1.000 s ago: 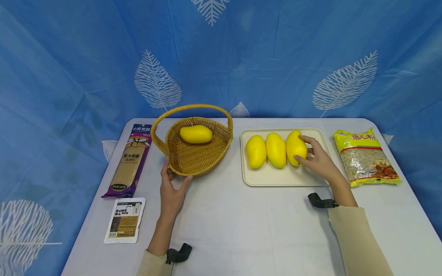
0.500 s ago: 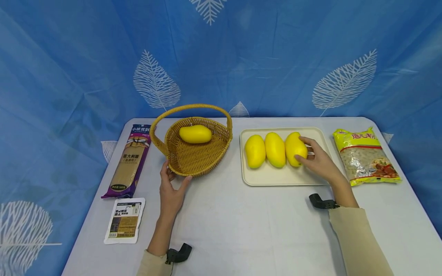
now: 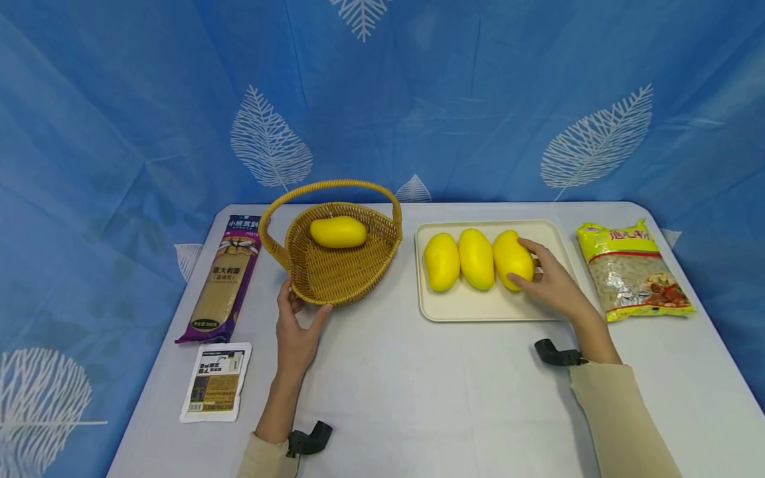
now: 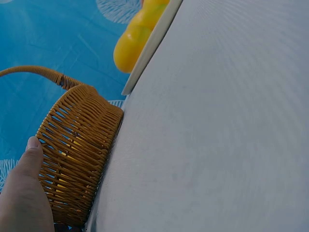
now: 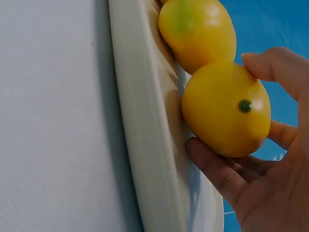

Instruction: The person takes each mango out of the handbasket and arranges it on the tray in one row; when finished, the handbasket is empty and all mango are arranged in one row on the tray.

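Observation:
My right hand point(image 3: 552, 282) holds the rightmost yellow mango point(image 3: 512, 259) on a cream tray point(image 3: 496, 310). In the right wrist view, the thumb lies on one side of this mango point(image 5: 224, 113) and the fingers curl under the other, its green stem end facing the camera. Two more mangoes, a middle one point(image 3: 477, 259) and a left one point(image 3: 442, 262), lie beside it in a row. My left hand point(image 3: 297, 338) grips the near left side of a wicker basket point(image 3: 335, 279), thumb at the rim. Inside that basket, toward the back, lies another mango point(image 3: 338, 232).
A purple pasta pack point(image 3: 224, 279) lies left of the basket, with a small white packet point(image 3: 216, 382) in front of it. Right of the tray is a yellow macaroni bag point(image 3: 633, 272). The basket's tall handle point(image 3: 335, 184) arches over its back. A blue curtain point(image 3: 448, 99) hangs behind the table.
The rightmost mango has tilted and shifted slightly to the right in my right hand. My left hand and the basket stay where they were.

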Available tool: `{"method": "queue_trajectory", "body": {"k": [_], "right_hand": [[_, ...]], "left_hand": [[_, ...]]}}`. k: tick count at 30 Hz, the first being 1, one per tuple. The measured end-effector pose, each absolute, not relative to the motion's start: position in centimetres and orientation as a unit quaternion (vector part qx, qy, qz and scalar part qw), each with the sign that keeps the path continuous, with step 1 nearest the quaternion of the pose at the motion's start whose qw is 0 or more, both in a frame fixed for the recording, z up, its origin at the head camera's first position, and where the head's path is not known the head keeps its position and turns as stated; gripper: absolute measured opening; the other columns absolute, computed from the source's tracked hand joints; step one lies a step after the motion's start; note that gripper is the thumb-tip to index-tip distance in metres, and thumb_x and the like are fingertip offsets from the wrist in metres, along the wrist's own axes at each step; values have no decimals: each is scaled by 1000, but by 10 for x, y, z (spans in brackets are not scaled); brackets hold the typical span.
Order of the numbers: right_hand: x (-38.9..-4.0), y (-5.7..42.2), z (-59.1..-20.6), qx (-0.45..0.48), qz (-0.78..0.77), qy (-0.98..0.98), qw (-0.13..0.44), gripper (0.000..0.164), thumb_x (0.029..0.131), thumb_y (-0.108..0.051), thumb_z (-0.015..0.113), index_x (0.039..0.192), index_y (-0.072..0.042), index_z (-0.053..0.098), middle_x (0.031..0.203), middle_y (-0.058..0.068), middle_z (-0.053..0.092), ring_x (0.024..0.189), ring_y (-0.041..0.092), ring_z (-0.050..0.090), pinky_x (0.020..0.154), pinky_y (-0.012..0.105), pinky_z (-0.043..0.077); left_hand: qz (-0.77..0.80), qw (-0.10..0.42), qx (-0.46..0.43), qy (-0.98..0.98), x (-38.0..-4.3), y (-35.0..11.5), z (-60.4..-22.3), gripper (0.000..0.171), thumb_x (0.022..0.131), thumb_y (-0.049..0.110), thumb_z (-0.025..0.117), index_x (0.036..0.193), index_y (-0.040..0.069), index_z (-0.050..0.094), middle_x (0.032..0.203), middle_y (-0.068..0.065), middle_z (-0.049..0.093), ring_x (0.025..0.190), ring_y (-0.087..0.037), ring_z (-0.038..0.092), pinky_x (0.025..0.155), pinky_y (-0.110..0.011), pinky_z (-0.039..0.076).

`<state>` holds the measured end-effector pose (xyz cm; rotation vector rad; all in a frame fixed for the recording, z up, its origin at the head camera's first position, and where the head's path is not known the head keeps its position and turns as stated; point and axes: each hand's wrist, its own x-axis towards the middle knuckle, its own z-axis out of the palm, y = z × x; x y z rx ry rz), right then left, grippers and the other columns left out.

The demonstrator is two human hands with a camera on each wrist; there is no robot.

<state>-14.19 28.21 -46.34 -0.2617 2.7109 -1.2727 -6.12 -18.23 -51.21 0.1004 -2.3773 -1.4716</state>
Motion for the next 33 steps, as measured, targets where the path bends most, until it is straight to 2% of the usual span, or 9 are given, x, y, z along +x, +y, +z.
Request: {"method": "queue_trajectory", "body": {"k": [4,11,13,21,27,33], "right_hand": [[-140,280,-463,-89,-404,908,61,80,92,-26,70,154,-7,24,151,27,33,114,36,46,78,11,39],[-139,280,-465,-100,-383,917,45,81,91,-23,71,153,-2,23,149,31,32,126,43,40,93,53,41],[-138,280,-466,-101,-382,917,43,82,90,-21,71,153,-1,23,148,33,31,128,45,38,95,59,39],[-136,283,-466,-99,-372,922,31,84,88,-19,73,153,0,24,144,35,32,128,48,36,98,62,35],[-135,286,-467,-97,-365,925,29,85,88,-20,74,153,-2,23,144,34,31,126,46,36,94,60,38],[-134,287,-460,-98,-359,928,19,88,85,-22,76,153,-1,24,148,33,27,132,49,31,97,66,39]], "left_hand": [[-520,170,36,-836,-61,-183,-513,87,88,24,75,156,23,20,140,-15,49,118,-28,53,104,-42,37],[-519,170,34,-837,-61,-184,-514,89,87,24,76,156,23,19,140,-15,48,119,-28,53,104,-43,37],[-519,169,35,-837,-61,-184,-514,88,87,24,75,155,23,19,141,-15,48,119,-28,53,104,-43,37],[-514,168,37,-840,-61,-184,-513,87,88,25,75,155,23,20,141,-14,48,120,-28,52,104,-43,37],[-511,171,35,-841,-61,-183,-511,88,87,24,75,156,22,19,141,-15,48,119,-28,53,103,-43,37],[-511,174,31,-841,-61,-183,-511,89,87,23,76,156,21,19,141,-16,48,119,-29,53,103,-43,38]]}}
